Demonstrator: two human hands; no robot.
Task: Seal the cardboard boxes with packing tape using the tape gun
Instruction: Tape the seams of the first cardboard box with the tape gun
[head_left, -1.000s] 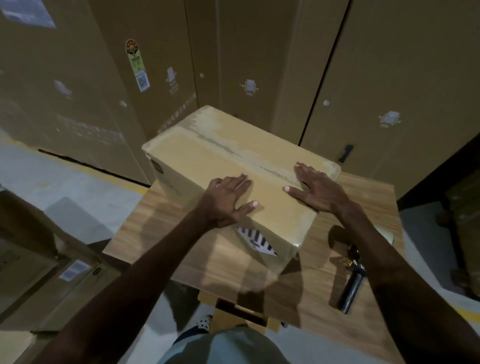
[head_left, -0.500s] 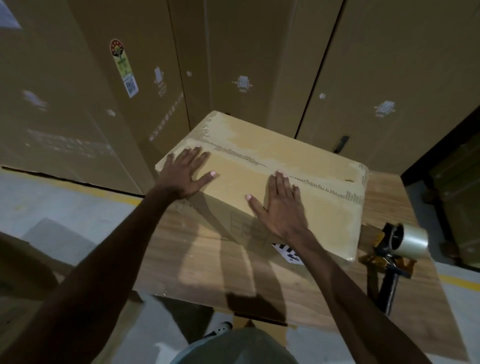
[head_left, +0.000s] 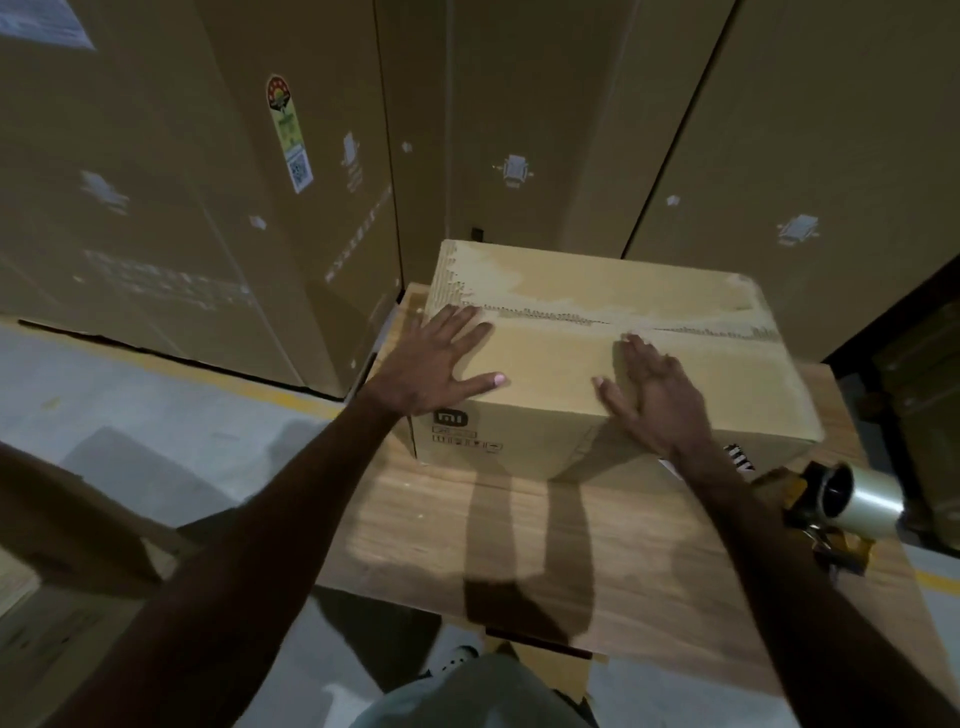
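Head view: box (head_left: 597, 374) sits on table (head_left: 519, 545), seam untaped. Left hand (head_left: 434, 364) and right hand (head_left: 657, 395) press flat on its top, fingers spread, holding nothing. Tape gun (head_left: 836, 501) lies near right. Judged step: positioning; next, right hand fetches gun.

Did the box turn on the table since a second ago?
Yes. The box has swung round: its corner overhung the table's near edge; now its long side faces the person.

Tall cardboard cartons (head_left: 519, 130) walled the room from nine to two o'clock; light was dim. Grey floor (head_left: 130, 415) with a yellow line (head_left: 291, 397) lay at nine o'clock; a wooden table (head_left: 597, 561) stood at centre.
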